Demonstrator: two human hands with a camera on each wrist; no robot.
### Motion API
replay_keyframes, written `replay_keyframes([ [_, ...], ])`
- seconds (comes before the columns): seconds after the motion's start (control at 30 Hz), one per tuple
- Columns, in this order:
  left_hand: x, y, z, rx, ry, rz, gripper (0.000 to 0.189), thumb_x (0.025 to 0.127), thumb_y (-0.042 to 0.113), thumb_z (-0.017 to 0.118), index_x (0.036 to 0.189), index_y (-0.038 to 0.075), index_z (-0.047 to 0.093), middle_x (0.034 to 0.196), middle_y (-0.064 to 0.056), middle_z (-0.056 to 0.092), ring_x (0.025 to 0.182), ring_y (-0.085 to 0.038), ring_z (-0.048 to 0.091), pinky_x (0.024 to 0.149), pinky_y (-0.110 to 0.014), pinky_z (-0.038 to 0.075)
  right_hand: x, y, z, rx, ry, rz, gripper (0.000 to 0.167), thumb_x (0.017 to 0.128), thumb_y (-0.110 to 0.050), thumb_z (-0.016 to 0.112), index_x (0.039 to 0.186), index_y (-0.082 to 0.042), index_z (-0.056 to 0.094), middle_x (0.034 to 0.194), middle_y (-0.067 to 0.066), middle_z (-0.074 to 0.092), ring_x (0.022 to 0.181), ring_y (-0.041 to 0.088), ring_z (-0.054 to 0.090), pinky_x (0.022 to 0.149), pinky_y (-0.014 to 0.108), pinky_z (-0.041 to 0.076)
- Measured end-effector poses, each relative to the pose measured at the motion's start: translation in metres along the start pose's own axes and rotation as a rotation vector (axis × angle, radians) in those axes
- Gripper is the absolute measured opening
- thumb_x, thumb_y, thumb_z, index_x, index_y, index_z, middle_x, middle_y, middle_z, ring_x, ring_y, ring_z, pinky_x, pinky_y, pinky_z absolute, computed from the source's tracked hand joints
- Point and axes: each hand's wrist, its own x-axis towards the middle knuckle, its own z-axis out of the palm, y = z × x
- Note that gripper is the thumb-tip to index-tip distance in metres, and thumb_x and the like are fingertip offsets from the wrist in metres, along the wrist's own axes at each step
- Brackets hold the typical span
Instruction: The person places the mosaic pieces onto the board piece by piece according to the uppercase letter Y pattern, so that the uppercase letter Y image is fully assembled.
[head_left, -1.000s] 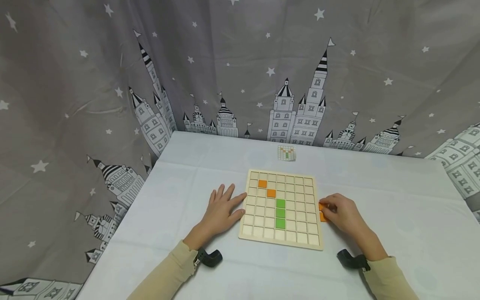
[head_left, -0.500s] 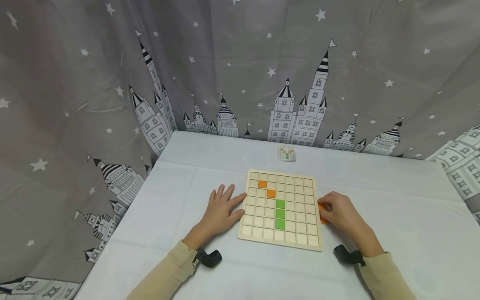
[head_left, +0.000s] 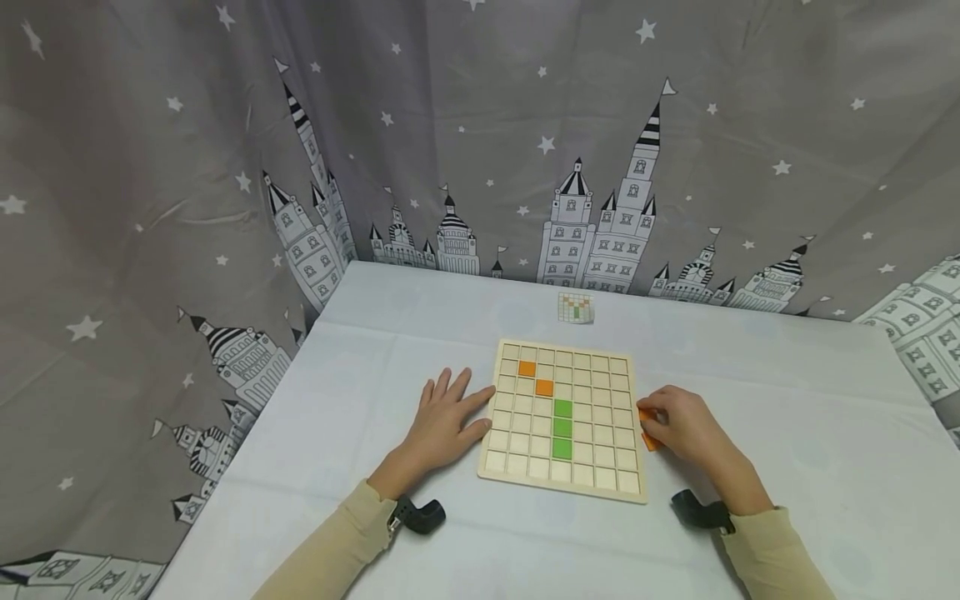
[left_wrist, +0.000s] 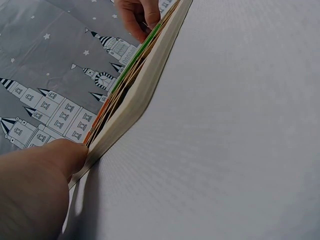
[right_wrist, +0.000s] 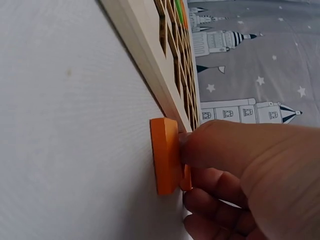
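Observation:
A wooden grid board (head_left: 592, 482) lies on the white table, with two orange tiles (head_left: 527, 368) in a diagonal and a column of green tiles (head_left: 562, 427) in its cells. My left hand (head_left: 442, 421) lies spread at the board's left side, thumb and index fingertip touching the rim. At the right rim, my right hand (head_left: 681, 423) pinches an orange tile (right_wrist: 186, 178), mostly hidden behind the thumb in the right wrist view. Another orange tile (right_wrist: 164, 156) sits just in front of that thumb on the table, beside the board.
A small pattern card (head_left: 576, 307) showing a coloured grid lies beyond the board. Behind the table (head_left: 420, 333) hangs a grey curtain (head_left: 480, 108) printed with castles and stars. Black wrist cameras (head_left: 422, 517) are worn at both cuffs.
My right hand has shifted slightly toward the board, its fingers closing on an orange tile. The lower orange tile now lies at a slant. My left hand has stayed at the board's rim.

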Motion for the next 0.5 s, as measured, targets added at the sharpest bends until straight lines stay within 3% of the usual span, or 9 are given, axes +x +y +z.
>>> replay_keyframes([
  [0.5,0.0001,-0.0002,0.001,0.007,-0.003,-0.007,0.049,0.098,0.035,0.061,0.145,0.019,0.06,0.161,-0.026,0.038,0.152,-0.055,0.023,0.119,-0.073,0.016,0.0,0.0071,0.0015,0.002,0.031,-0.021,0.022,0.081,-0.003,0.076,0.103,0.001,0.078,0.093,0.011,0.071,0.078,0.018,0.058,0.07,0.035,0.05],
])
